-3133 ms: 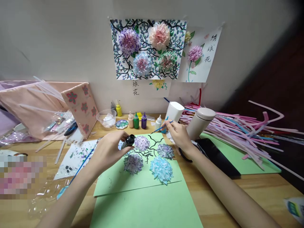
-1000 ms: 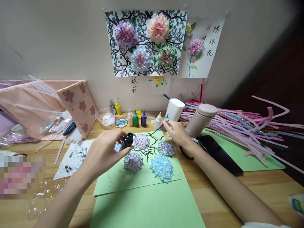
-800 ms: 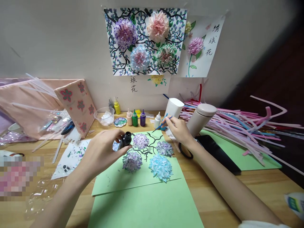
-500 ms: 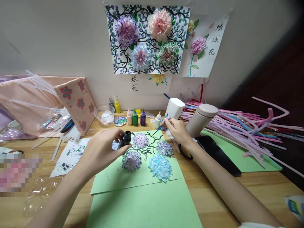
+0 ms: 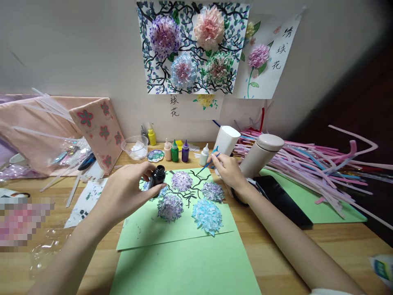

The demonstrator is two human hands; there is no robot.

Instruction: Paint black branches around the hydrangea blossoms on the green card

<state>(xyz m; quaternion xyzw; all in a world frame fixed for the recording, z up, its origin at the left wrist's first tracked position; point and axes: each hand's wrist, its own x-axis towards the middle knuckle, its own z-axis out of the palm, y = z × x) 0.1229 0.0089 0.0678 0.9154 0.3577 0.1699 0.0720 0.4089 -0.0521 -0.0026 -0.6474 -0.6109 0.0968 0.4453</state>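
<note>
My left hand (image 5: 129,186) is closed around a small open bottle of black paint (image 5: 157,176), held over the left side of the upper green sheet (image 5: 202,229). In my right hand (image 5: 229,170) is a thin blue paintbrush (image 5: 206,166), pinched near its middle, its tip low over the sheet's top part. Black painted branches (image 5: 199,180) run between several fluffy paper flowers: a pale purple one (image 5: 181,180), two greyish purple ones (image 5: 170,207) and a light blue one (image 5: 207,216). Another bluish flower (image 5: 147,186) is partly hidden behind my left hand.
Paint bottles, such as a green one (image 5: 175,151) and a white one (image 5: 204,155), stand along the back. A tumbler (image 5: 260,153), a black phone (image 5: 282,200) and a heap of pipe cleaners (image 5: 313,172) lie right. A finished flower picture (image 5: 192,49) hangs on the wall.
My left hand has shifted slightly left with the paint bottle, which now stands more upright. The brush tip has moved a little right. The camera view has tilted slightly.
</note>
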